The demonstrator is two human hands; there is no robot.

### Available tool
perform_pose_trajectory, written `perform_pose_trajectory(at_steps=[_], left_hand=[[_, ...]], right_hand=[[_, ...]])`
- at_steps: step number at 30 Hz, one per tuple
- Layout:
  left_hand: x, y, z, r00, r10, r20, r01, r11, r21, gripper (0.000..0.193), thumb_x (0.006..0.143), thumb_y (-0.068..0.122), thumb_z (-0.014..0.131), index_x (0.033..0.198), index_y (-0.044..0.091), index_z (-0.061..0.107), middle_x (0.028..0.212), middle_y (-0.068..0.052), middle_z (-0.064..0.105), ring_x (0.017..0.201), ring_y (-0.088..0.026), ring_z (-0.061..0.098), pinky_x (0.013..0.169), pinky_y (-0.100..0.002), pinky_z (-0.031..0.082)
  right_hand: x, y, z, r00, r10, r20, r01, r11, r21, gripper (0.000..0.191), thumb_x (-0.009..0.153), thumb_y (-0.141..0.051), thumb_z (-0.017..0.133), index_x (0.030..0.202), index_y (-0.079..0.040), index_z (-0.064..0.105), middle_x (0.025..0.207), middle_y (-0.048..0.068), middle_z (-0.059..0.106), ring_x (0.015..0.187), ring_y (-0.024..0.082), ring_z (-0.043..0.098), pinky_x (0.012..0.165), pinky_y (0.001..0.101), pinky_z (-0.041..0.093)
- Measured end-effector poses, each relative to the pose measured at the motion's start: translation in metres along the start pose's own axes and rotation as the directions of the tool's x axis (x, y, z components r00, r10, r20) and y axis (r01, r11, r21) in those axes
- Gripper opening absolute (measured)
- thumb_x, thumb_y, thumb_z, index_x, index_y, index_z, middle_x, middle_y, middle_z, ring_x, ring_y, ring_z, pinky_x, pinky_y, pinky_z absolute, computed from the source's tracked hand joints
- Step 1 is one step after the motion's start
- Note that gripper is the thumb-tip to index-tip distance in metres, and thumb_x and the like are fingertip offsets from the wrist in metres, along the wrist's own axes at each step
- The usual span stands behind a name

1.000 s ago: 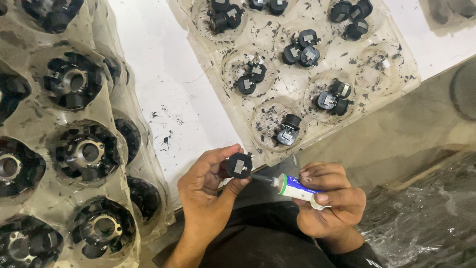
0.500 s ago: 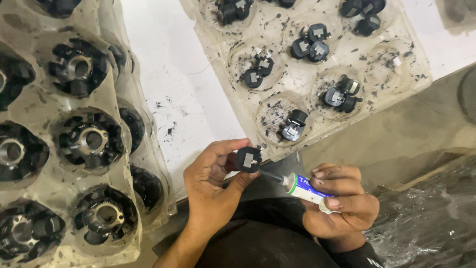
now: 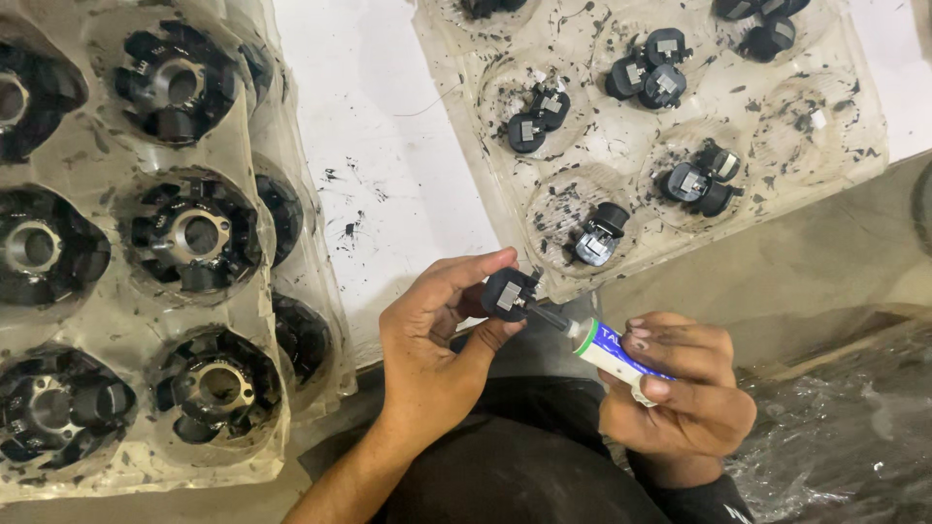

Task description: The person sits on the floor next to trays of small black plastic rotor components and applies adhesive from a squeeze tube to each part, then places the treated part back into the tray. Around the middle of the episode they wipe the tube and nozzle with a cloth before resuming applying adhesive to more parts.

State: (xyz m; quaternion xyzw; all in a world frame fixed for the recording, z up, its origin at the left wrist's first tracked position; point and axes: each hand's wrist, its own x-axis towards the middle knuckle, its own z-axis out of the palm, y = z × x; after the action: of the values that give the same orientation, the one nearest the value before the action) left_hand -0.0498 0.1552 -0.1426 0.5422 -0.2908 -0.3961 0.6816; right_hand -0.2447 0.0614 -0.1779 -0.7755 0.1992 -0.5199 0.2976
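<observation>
From the head view, our left hand (image 3: 427, 335) has its grip clenched on a small black round plastic part (image 3: 509, 293) above the white surface (image 3: 388, 146) edge; our right hand (image 3: 680, 388) grasps a small blue-and-white tube (image 3: 612, 351), nozzle touching the part, near the clear, smudged plastic tray (image 3: 777, 194).

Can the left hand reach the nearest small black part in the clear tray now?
Probably not at once. The left hand is pinching a small black part against the nozzle of the tube in the right hand. The tray part lies close, uncovered.
</observation>
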Motion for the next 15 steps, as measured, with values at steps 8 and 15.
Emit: perform_pose_trajectory(at_steps=[8, 15], left_hand=[[-0.001, -0.007, 0.0, 0.999, -0.046, 0.023, 0.047, 0.998, -0.029, 0.053, 0.087, -0.023, 0.069, 0.135, 0.0, 0.065, 0.133, -0.012, 0.065, 0.113, -0.015, 0.068, 0.095, -0.029, 0.06], [-0.001, -0.011, 0.0, 0.997, -0.073, 0.027, 0.075, 0.993, -0.095, 0.05, 0.088, -0.023, 0.068, 0.134, -0.002, 0.063, 0.135, -0.013, 0.066, 0.114, -0.016, 0.068, 0.096, -0.03, 0.061]], right_hand=[[0.005, 0.012, -0.01, 0.983, -0.125, 0.134, 0.121, 0.992, 0.04, 0.049, 0.07, 0.01, 0.073, 0.112, -0.011, 0.058, 0.103, 0.01, 0.065, 0.094, 0.024, 0.065, 0.079, 0.0441, 0.068], [-0.001, 0.013, -0.011, 0.985, -0.114, 0.13, 0.108, 0.993, 0.054, 0.049, 0.073, 0.01, 0.073, 0.115, -0.012, 0.061, 0.105, 0.008, 0.065, 0.097, 0.023, 0.063, 0.079, 0.0422, 0.069]])
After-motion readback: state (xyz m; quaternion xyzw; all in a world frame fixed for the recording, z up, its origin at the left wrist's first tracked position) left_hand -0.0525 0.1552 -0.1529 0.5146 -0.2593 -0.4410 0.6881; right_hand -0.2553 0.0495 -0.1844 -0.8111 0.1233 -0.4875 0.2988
